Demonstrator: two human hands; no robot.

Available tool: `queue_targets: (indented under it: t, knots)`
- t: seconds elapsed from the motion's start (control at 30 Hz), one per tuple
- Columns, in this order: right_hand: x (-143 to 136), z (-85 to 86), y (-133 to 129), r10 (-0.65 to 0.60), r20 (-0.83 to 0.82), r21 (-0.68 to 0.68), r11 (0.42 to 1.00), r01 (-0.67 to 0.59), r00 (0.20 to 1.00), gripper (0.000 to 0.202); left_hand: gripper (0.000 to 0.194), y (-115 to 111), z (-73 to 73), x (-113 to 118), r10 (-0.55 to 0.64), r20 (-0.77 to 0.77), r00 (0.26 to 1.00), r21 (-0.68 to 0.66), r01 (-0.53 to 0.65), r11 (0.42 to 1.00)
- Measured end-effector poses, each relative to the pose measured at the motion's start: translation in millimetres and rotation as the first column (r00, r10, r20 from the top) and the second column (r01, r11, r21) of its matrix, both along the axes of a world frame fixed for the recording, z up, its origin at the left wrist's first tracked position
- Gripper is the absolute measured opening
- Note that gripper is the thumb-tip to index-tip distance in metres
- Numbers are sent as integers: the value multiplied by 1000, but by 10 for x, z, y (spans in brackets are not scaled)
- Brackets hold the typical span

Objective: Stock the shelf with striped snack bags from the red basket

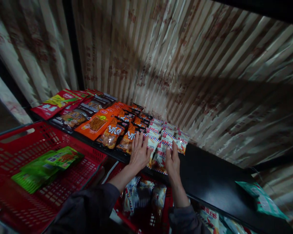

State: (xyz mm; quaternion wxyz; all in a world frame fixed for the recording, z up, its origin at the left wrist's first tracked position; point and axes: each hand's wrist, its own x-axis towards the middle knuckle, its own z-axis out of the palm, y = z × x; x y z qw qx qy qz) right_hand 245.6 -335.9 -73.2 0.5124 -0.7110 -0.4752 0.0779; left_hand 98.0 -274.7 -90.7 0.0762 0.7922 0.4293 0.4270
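White-and-blue snack packets point(160, 156) lie in short rows on the black shelf point(207, 175). My left hand point(139, 153) rests over the left edge of these rows, fingers stretched and spread, beside the orange-and-black snack bags point(127, 138). Against the right side of the front white packets is my right hand point(173, 162), with its fingers extended and slightly apart. Both hands appear to touch the packets without gripping any. The fingertips' exact contact is partly hidden and dim.
Further left on the shelf are orange packets point(97, 123), dark packets point(74, 117) and red bags point(58, 101). A red basket point(70, 185) holds green packets point(46, 169). Below my arms, another basket contains more white packets point(143, 195). A teal packet point(265, 200) lies far right.
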Motion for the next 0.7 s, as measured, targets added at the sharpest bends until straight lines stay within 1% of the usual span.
queue_targets:
  t: [0.1, 0.17, 0.33, 0.4, 0.53, 0.63, 0.7]
  knots:
    - [-126, 87, 187, 56, -77, -23, 998, -58, 995, 75, 50, 58, 35, -70, 39, -1, 999, -24, -39, 999]
    - [-161, 109, 328, 58, -98, -27, 998, -61, 993, 76, 49, 77, 50, -109, 43, -16, 999, -41, -44, 998]
    - [-91, 152, 657, 36, -158, -80, 996, -50, 987, 80, 49, 111, 64, -126, -26, -23, 999, -21, 26, 999]
    - [-29, 187, 749, 41, -148, -81, 995, -54, 988, 80, 49, 144, 65, -110, -44, -6, 999, -8, 44, 999]
    - [79, 230, 851, 34, -76, -63, 997, -39, 997, 77, 49, 223, 72, -105, -16, -1, 1000, -29, 16, 999]
    - [99, 172, 922, 70, -40, -56, 996, -72, 997, 74, 48, 249, 82, -131, 9, -16, 1000, -45, -9, 999]
    - [76, 100, 1001, 122, -3, -2, 993, -122, 993, 74, 47, 239, 90, -144, 17, -30, 999, -42, -18, 999]
